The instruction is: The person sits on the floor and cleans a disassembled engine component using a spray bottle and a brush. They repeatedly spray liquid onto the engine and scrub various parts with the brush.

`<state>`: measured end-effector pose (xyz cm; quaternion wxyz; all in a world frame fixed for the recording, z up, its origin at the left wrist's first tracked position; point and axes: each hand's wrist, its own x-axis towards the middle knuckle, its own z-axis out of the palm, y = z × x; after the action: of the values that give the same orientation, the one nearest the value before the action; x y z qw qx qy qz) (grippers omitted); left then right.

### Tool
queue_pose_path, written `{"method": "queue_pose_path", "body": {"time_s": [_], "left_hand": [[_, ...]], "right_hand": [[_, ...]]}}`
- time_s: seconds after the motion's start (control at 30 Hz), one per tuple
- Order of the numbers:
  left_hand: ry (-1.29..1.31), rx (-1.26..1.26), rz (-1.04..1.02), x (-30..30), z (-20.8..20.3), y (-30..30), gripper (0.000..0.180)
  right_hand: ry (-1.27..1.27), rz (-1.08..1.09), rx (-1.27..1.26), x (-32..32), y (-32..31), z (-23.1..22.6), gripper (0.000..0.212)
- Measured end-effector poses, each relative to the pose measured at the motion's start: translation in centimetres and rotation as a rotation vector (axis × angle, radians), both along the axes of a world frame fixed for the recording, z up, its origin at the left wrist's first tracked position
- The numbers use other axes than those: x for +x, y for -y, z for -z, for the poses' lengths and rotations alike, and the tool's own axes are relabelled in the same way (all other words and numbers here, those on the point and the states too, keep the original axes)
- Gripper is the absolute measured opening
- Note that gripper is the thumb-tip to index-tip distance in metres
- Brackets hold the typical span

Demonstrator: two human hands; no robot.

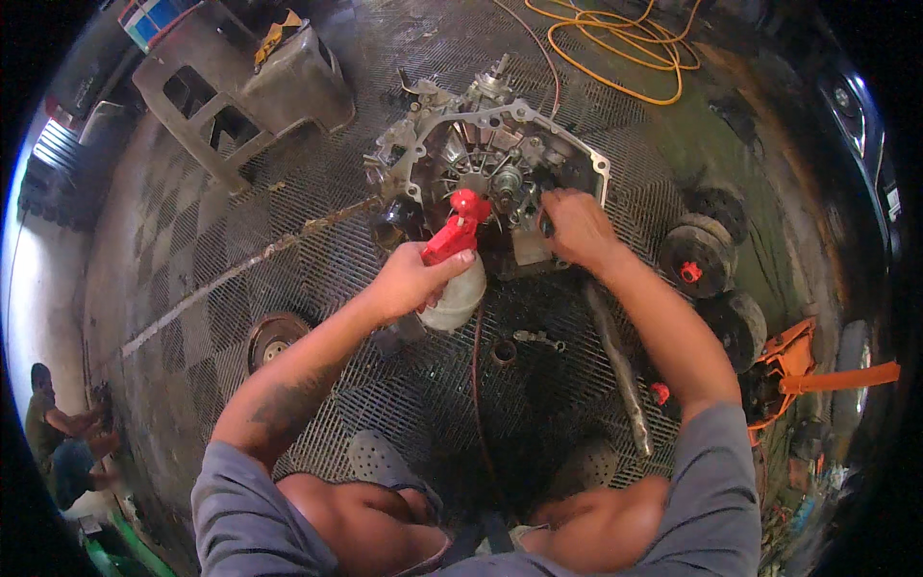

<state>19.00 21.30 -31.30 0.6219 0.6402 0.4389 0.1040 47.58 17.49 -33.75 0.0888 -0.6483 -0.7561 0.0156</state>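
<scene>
My left hand (pixel 409 284) grips the red-topped spray bottle (pixel 455 274) at frame centre. My right hand (pixel 575 226) is curled on the gearbox housing (pixel 481 159); I'd aim the nozzle squarely at the gears.

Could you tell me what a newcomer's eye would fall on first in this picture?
Probably the metal gearbox housing lying open on the grid floor mat at centre. Just below it, the left hand holds a white spray bottle with a red trigger head, aimed at the housing, while the right hand rests on its right side. An orange hose coils at top.
</scene>
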Motion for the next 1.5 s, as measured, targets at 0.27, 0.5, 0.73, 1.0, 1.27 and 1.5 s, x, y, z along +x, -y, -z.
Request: {"method": "queue_pose_path", "body": {"time_s": [0.27, 0.5, 0.73, 1.0, 1.27, 1.5], "left_hand": [[-0.062, -0.003, 0.029, -0.5, 1.7, 0.0, 0.038], [-0.092, 0.001, 0.032, -0.8, 3.8, -0.2, 0.032], [-0.071, 0.043, 0.052, -0.5, 3.4, -0.1, 0.032], [-0.1, 0.007, 0.057, -0.1, 3.2, -0.1, 0.032], [-0.056, 0.006, 0.006, -1.0, 3.1, -0.3, 0.029], [-0.072, -0.013, -0.097, -1.3, 4.1, -1.1, 0.031]], "right_hand": [[-0.025, 0.05, 0.016, 0.0, 0.9, -0.3, 0.034], [-0.043, 0.114, 0.142, 0.0, -0.2, 0.9, 0.033], [-0.101, -0.027, 0.289, 0.4, -0.1, 1.9, 0.03], [-0.318, 0.074, 0.242, 0.3, -1.1, 1.6, 0.025], [-0.251, -0.002, 0.299, 1.1, -0.3, 3.1, 0.023], [-0.3, -0.115, 0.646, -1.3, -4.0, 2.0, 0.025]]}}
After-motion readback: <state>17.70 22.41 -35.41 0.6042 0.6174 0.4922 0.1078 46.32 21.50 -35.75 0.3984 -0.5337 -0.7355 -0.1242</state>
